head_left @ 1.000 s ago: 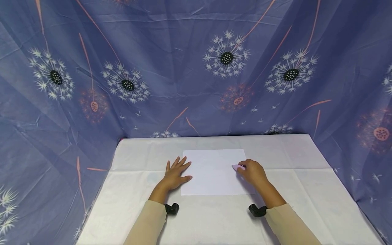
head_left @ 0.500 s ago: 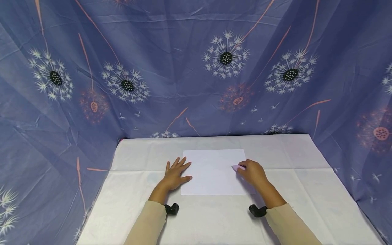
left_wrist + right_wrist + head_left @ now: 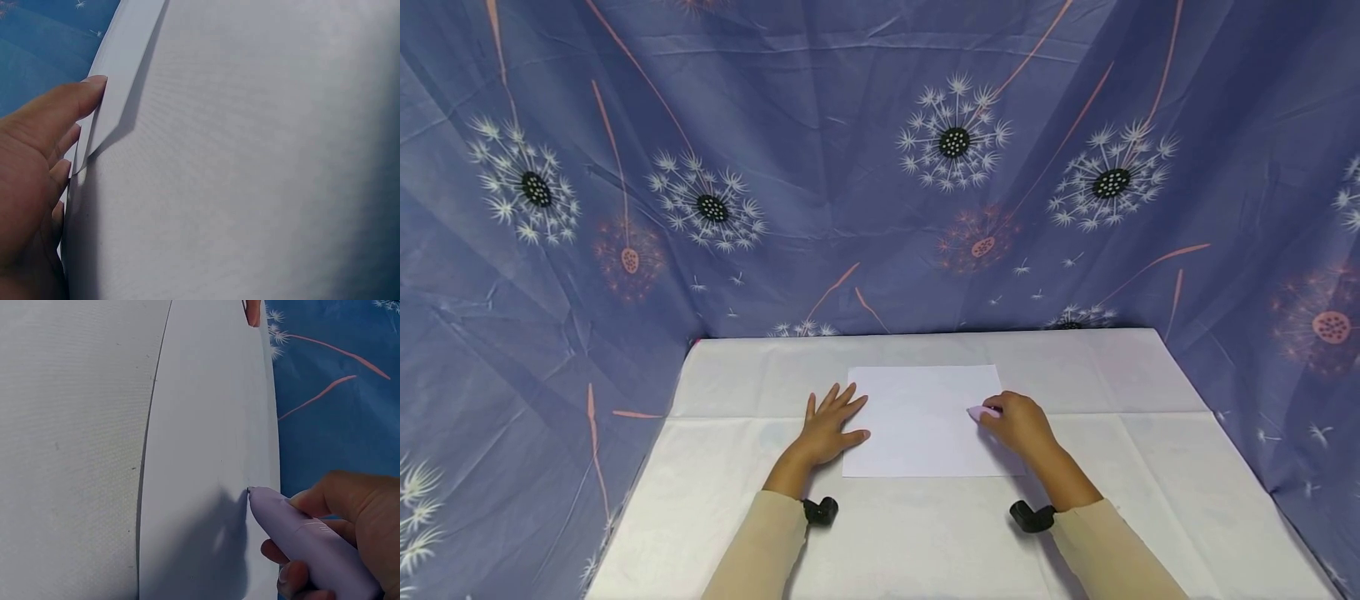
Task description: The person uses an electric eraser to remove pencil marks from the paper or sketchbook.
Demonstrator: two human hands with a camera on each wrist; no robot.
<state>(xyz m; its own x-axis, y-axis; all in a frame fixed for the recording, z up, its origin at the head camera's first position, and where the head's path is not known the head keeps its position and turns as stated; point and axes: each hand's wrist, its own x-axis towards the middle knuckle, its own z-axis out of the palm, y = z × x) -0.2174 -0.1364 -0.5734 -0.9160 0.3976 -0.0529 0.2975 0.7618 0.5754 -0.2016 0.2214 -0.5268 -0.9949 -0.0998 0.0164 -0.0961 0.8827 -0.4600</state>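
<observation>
A blank white sheet of paper (image 3: 921,425) lies flat on the cloth-covered table. My left hand (image 3: 827,432) rests on the sheet's left edge with its fingers spread. In the left wrist view its thumb (image 3: 69,103) lies over the paper's edge. At the right side of the sheet, my right hand (image 3: 1022,425) grips a thick lavender pen-shaped tool (image 3: 315,544) between thumb and fingers. The tool slants down to the left, and its small narrow tip is right at the paper's surface. A shadow of hand and tool falls across the sheet.
A white cloth with fold creases covers the table (image 3: 917,542). Behind it and along both sides hangs a blue curtain (image 3: 820,167) printed with dandelions. A black device (image 3: 822,511) is strapped at the left wrist, another black device (image 3: 1032,516) at the right.
</observation>
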